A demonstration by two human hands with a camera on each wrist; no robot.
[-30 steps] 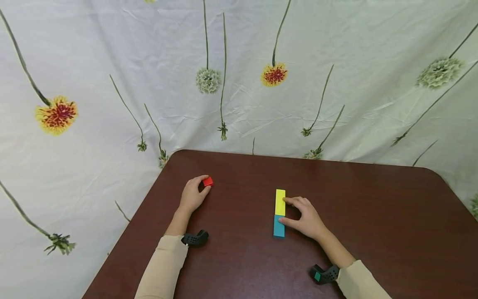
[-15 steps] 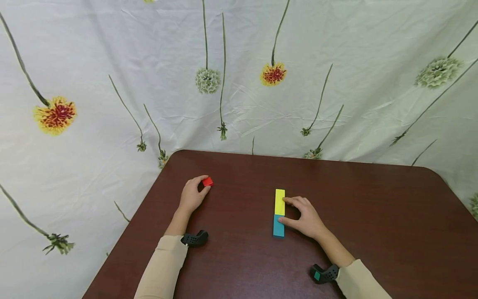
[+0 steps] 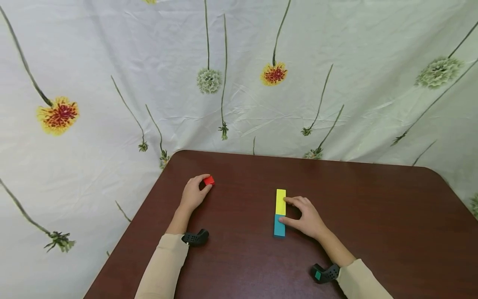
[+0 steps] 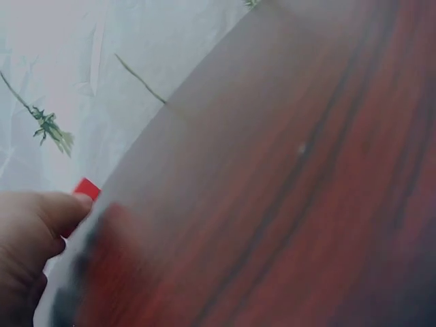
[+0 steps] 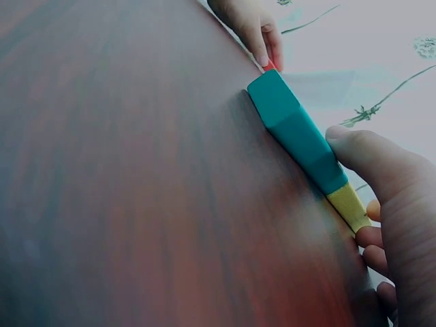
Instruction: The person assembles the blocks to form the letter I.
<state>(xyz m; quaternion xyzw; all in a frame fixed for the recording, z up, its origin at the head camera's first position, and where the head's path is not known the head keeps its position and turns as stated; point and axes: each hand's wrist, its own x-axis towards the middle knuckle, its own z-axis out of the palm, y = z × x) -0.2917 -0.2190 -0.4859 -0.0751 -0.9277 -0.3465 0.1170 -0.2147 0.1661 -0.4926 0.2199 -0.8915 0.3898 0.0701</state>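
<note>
On the dark wooden table (image 3: 366,195) my left hand (image 3: 194,193) pinches a small red block (image 3: 208,180) between thumb and fingers; the left wrist view shows only a corner of the red block (image 4: 86,189) past my thumb. My right hand (image 3: 304,216) rests beside a yellow block (image 3: 280,201) and a teal block (image 3: 279,225) laid end to end in one line. Its thumb touches the teal block (image 5: 296,133) and its fingertips touch the side of the yellow block (image 5: 348,205).
A flower-printed cloth (image 3: 239,74) hangs behind the table and drapes past its left edge. Black wrist cameras (image 3: 195,238) sit at both cuffs. The table's rounded far corners lie at left and right.
</note>
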